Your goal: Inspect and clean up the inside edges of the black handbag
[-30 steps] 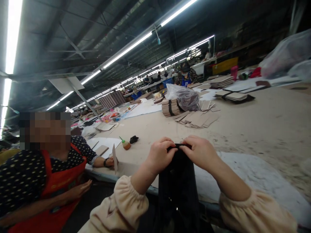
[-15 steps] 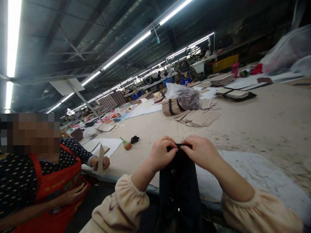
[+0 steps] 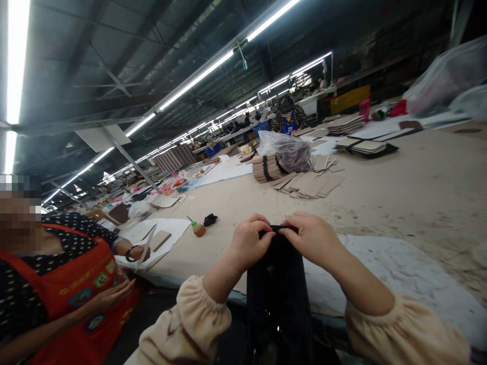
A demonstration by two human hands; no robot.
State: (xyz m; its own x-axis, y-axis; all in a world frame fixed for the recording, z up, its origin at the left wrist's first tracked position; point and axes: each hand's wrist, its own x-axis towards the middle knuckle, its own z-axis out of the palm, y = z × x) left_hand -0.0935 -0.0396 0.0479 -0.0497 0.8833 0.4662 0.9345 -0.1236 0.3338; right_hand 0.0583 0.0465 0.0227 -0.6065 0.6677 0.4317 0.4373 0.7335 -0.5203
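Below left hand (image 3: 250, 237) and right hand (image 3: 312, 237) — clamped on its top edge — black fabric (image 3: 281, 284) runs lengthwise downward.

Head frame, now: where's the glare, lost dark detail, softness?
Head view: upper-left tube light blown out to white; black item so dark most surface detail is lost; far background soft; whole scene looks tilted.

Bright tube lights (image 3: 197, 80) run in long rows beneath the dark ceiling (image 3: 129, 30) and its fan (image 3: 120, 85), and a broad beige table (image 3: 414, 177) spreads before me.
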